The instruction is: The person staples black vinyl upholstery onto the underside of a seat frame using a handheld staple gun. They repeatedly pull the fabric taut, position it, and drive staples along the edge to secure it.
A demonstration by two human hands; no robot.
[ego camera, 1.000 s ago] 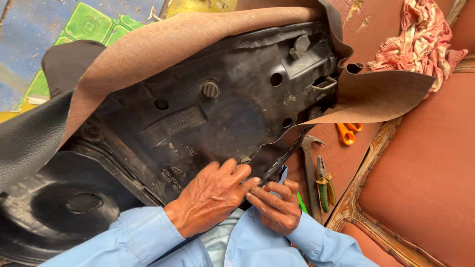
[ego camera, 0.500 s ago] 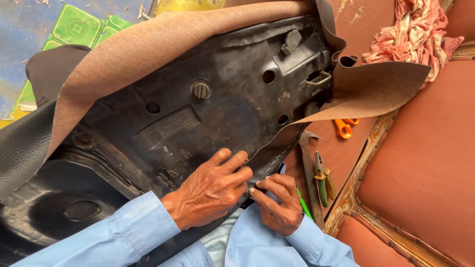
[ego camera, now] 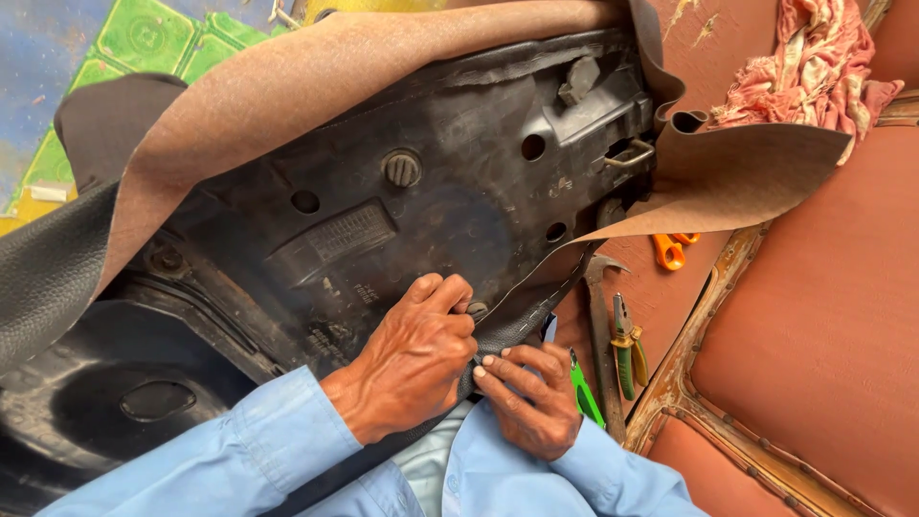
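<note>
Filling the middle of the head view, a black seat base (ego camera: 402, 220) lies underside up, with a brown cover (ego camera: 316, 77) draped over its upper edge and hanging as a loose flap at centre right. At lower centre the left hand (ego camera: 412, 359) lies palm down on the base near its lower edge, fingers (ego camera: 440, 292) curled and pressed together, their tips at the rim where the cover's black edge (ego camera: 503, 330) folds over. Just right of it, the right hand (ego camera: 526, 397) touches the left; its fingers (ego camera: 517, 369) are bent and pinch that folded edge against the rim. Both wrists come out of light blue sleeves (ego camera: 287, 431) at the bottom of the frame. Right of the hands, on a reddish-brown surface, lie a hammer (ego camera: 598, 325), pliers (ego camera: 627, 345) with yellow-green grips, and a green-handled tool (ego camera: 584, 393) partly hidden by the right hand. Orange scissors (ego camera: 670, 249) lie farther up, under the flap. A pink rag (ego camera: 804, 77) sits in the upper right corner.
</note>
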